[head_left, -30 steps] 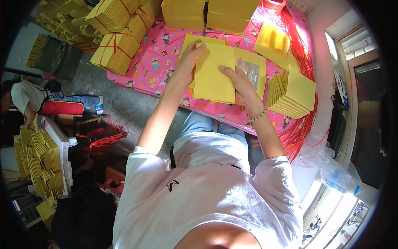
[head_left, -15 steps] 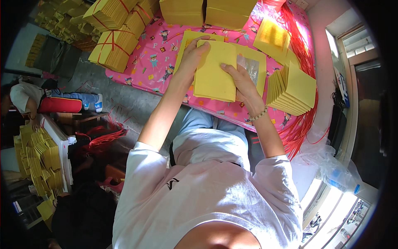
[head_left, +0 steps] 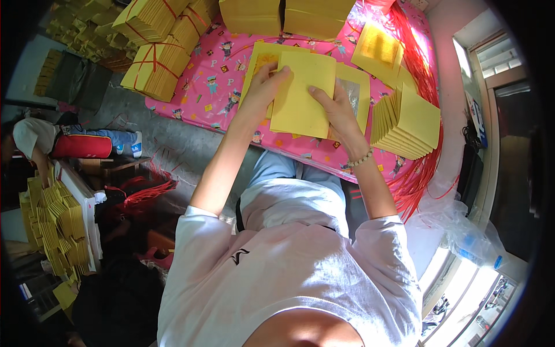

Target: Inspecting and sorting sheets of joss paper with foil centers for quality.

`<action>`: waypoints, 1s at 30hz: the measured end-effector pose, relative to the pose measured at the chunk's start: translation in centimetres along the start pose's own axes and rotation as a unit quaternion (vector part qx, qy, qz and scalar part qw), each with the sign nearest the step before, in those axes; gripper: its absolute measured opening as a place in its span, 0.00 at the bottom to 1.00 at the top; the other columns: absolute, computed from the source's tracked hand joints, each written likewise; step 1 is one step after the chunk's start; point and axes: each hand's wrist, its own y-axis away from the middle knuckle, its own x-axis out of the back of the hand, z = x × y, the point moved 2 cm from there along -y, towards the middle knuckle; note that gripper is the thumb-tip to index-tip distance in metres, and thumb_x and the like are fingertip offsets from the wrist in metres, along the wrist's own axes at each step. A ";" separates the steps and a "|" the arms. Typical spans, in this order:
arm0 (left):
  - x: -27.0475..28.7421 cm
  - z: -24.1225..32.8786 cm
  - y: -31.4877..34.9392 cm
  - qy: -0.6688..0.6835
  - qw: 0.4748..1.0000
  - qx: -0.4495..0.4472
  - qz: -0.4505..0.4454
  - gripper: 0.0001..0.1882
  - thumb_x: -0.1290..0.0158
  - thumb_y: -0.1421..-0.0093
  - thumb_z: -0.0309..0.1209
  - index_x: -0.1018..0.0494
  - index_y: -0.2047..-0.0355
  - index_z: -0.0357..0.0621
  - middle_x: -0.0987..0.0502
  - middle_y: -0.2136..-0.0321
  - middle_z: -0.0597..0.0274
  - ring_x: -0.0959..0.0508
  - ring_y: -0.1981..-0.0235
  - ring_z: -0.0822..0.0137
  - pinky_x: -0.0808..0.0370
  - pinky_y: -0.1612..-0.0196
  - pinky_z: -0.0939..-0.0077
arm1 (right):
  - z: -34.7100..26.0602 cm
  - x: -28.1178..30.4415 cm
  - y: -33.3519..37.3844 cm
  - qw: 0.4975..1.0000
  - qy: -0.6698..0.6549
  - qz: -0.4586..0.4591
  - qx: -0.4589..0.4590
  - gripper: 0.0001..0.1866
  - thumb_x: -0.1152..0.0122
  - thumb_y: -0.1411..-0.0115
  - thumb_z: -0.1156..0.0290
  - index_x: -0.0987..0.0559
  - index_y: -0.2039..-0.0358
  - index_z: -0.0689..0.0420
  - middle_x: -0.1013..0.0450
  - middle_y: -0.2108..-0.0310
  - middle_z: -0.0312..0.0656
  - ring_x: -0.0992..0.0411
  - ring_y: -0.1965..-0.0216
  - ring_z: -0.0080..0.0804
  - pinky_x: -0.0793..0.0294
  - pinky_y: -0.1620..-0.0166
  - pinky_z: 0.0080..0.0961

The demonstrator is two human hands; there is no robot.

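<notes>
Between my hands is a folded sheet of yellow paper [head_left: 303, 95], held raised over the pink table cover. My left hand [head_left: 263, 92] grips its left edge, thumb near the upper corner. On its right side, my right hand [head_left: 341, 110] pinches it with the thumb lying on the front face; the fingers behind are partly hidden. Under the folded paper lie more yellow sheets [head_left: 257, 61], one with a printed patch, and a yellow sheet with a silvery panel [head_left: 351, 95] shows beside my right hand.
A fanned stack of folded yellow paper [head_left: 407, 124] stands to the right, beside long red strands [head_left: 425, 75]. Bundles tied with red string [head_left: 156, 69] sit at the table's left; tall yellow stacks [head_left: 318, 17] stand at the back. Another person [head_left: 37, 139] works at a lower table on the left.
The folded yellow paper has tilted and shifted slightly right at its top edge. My left hand has slid a little lower along its left edge; my right hand has barely moved.
</notes>
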 end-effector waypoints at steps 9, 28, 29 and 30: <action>-0.6 -2.5 0.0 -0.028 0.999 -0.014 -0.022 0.16 0.57 0.36 0.29 0.37 0.49 0.37 0.28 0.55 0.59 0.27 0.55 0.70 0.31 0.53 0.76 | -0.5 -1.1 0.1 0.995 -0.066 0.049 -0.058 0.18 0.43 0.42 0.71 0.31 0.52 0.62 0.28 0.58 0.42 0.27 0.59 0.27 0.24 0.59 0.25; -1.5 -1.8 0.7 -0.019 1.000 0.024 -0.006 0.16 0.57 0.36 0.32 0.36 0.50 0.37 0.28 0.54 0.59 0.28 0.53 0.71 0.32 0.51 0.76 | -1.0 -1.3 0.3 0.996 -0.061 0.036 -0.049 0.17 0.46 0.39 0.69 0.31 0.51 0.62 0.28 0.57 0.41 0.27 0.60 0.26 0.25 0.59 0.22; -1.5 -2.0 0.7 -0.018 1.000 0.022 -0.006 0.16 0.57 0.36 0.32 0.36 0.50 0.37 0.28 0.54 0.59 0.28 0.53 0.71 0.32 0.51 0.76 | -1.0 -1.3 0.5 0.996 -0.061 0.043 -0.047 0.18 0.46 0.39 0.69 0.31 0.51 0.62 0.28 0.57 0.41 0.28 0.59 0.25 0.26 0.58 0.22; -1.6 -2.1 0.8 -0.020 1.000 -0.012 -0.004 0.15 0.58 0.36 0.31 0.37 0.51 0.36 0.28 0.56 0.57 0.28 0.55 0.69 0.32 0.52 0.75 | -0.9 -1.3 0.5 0.996 -0.060 0.049 -0.045 0.18 0.46 0.39 0.69 0.31 0.50 0.62 0.28 0.57 0.41 0.28 0.59 0.25 0.26 0.58 0.21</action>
